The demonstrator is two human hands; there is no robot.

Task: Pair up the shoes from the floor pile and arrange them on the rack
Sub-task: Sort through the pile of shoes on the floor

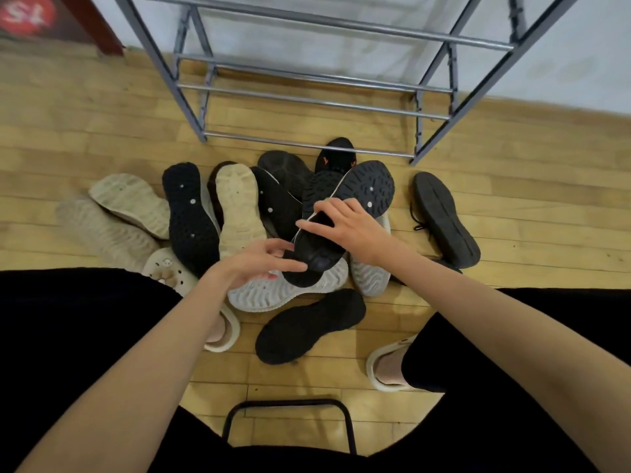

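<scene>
Looks like a home entryway: pale wooden floorboards (102,107) run to a white wall (563,46), a metal shoe rack (307,100) stands at twelve o'clock, and a reddish-brown wooden door frame (106,25) rises at ten o'clock.

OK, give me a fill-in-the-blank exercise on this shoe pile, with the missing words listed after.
1. The right hand grips a black-soled sneaker turned with its ____ facing up.
2. The grey metal tube shoe rack holds ____ shoes on its bars.
3. The left hand, fingers straight, reaches toward the ____ end of that sneaker.
4. The pile lies on a ____ plank floor.

Missing words: sole; no; heel; wooden
</scene>
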